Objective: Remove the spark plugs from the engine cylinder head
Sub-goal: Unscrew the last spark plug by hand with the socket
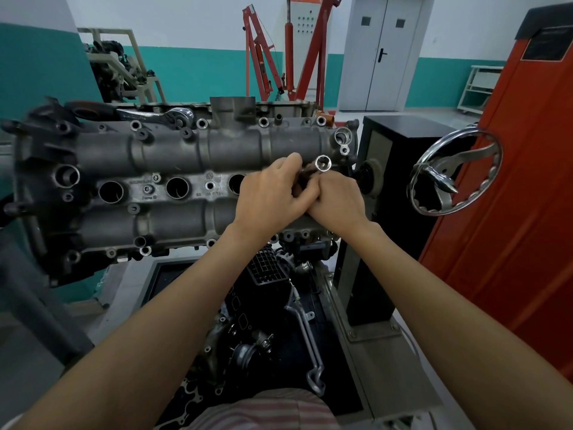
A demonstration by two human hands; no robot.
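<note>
1. Both hands are met over the cylinder head (173, 156), at 3 o'clock of its three open plug wells.
2. A socket tool (322, 163) is pinched by the left hand (269, 193) and gripped by the right hand (336, 198).
3. A ratchet (155, 114) is laid at 12 o'clock on the head.

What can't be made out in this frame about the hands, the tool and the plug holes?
- Head view: the lower end of the socket is covered by the left hand and right hand.
- The rightmost plug hole in the cylinder head lies under both hands.
- Open wells are too dark to show any plug.
- Ratchet wrench: the handle's end is blurred.
</note>
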